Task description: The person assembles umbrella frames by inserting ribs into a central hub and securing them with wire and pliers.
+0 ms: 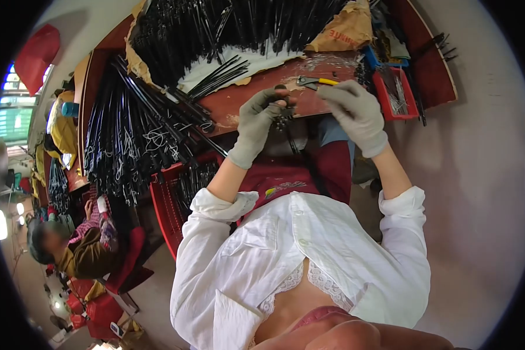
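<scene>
My left hand (254,125), in a pale glove with dark-stained fingertips, is closed around a small dark bunch of parts (281,123). A black strip (294,143) hangs below it, over my lap. To the right, my right hand (354,111) wears a similar glove. Its fingers are bent and drawn together; whatever they may pinch is too small to make out. Between and beyond the hands, pliers with a yellow handle (318,81) lie on the red-brown tabletop (230,108), close to my right fingertips.
Many thin black rods (140,134) hang over the table's left edge, some with white cords. More rods (227,29) stand piled at the back beside brown paper (344,29). A red bin (396,96) and blue tray (385,58) stand right. Another person (90,248) sits at left.
</scene>
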A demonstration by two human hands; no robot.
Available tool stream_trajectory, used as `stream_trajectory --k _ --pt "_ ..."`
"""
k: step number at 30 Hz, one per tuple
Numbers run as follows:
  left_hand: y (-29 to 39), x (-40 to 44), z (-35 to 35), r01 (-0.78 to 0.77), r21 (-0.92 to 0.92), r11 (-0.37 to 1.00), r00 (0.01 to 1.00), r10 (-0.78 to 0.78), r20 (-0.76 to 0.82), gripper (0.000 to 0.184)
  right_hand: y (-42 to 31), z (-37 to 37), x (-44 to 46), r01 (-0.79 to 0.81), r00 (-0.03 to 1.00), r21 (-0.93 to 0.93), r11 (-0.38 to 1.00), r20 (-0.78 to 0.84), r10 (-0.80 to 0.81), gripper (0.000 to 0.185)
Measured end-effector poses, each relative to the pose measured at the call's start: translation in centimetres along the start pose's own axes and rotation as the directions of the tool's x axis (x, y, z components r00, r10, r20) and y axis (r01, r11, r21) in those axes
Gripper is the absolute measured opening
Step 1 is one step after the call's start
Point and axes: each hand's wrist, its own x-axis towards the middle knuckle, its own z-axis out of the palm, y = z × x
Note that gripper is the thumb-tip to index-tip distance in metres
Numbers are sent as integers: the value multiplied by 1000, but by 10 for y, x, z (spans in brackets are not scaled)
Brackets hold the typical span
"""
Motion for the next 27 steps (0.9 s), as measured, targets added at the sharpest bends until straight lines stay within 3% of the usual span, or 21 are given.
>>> stream_trajectory --k 2,4,12,15,17,21,23,24,26,27 --pt "0 -2 2 -4 -21 1000 1000 3 -8 17 -13 14 8 58 998 -5 998 -30 -58 22" --pt "-2 -3 0 -17 30 999 1000 18 -12 18 -16 22 12 89 996 -211 973 17 -87 30" --pt "-2 -5 5 -35 40 999 999 36 -22 19 -17 32 11 58 998 -198 979 22 -55 31" --pt "0 -5 9 -18 21 1000 999 19 -49 24 -16 33 13 92 996 -281 955 12 -92 30" --pt "-1 -5 10 -18 34 999 998 20 -63 22 -15 32 13 70 998 -172 983 3 -71 31" --pt "1 -4 14 -3 82 997 994 12 -105 20 -11 34 15 97 995 -219 971 0 -99 28" --pt "-1 -4 15 -3 97 995 995 13 -103 20 -10 35 17 -104 994 134 986 57 97 22" --pt "-1 -4 16 -6 113 994 995 17 -99 21 -11 34 18 -101 994 135 986 57 94 22" --pt "-5 -2 14 -14 96 995 996 23 -89 22 -14 30 22 141 990 -209 968 39 -135 19" --pt "-6 -2 12 -19 79 997 997 25 -76 23 -13 31 23 142 990 -207 968 39 -137 19"
